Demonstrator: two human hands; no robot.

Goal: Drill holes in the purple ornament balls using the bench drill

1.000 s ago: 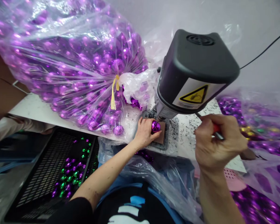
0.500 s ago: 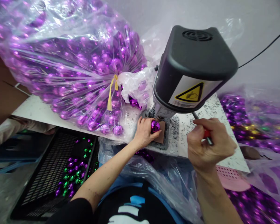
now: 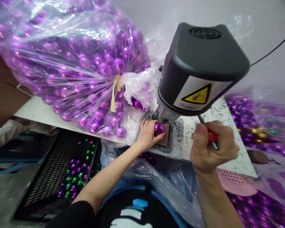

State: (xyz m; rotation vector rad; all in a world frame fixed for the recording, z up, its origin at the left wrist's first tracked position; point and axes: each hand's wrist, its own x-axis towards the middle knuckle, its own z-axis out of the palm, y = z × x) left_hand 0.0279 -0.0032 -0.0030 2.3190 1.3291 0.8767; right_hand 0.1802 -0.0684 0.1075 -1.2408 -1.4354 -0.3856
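My left hand grips a shiny purple ball between thumb and fingers. The ball is over a brown pad on the small base of a black machine. The lower tip of the machine is close above the ball; whether they touch is hard to tell. To the right, my right hand is closed around a metal lever with a red grip, which comes out from beneath the machine's housing.
A big clear bag of purple balls fills the left of the white table. Below it stands a black crate with small beads. Bagged purple beads and a pink perforated basket are at right. A person's sleeve shows far left.
The view has shifted slightly, so the machine appears a little further right. My right hand has turned slightly on the lever, and more of the red grip shows. My left hand still holds the ball.
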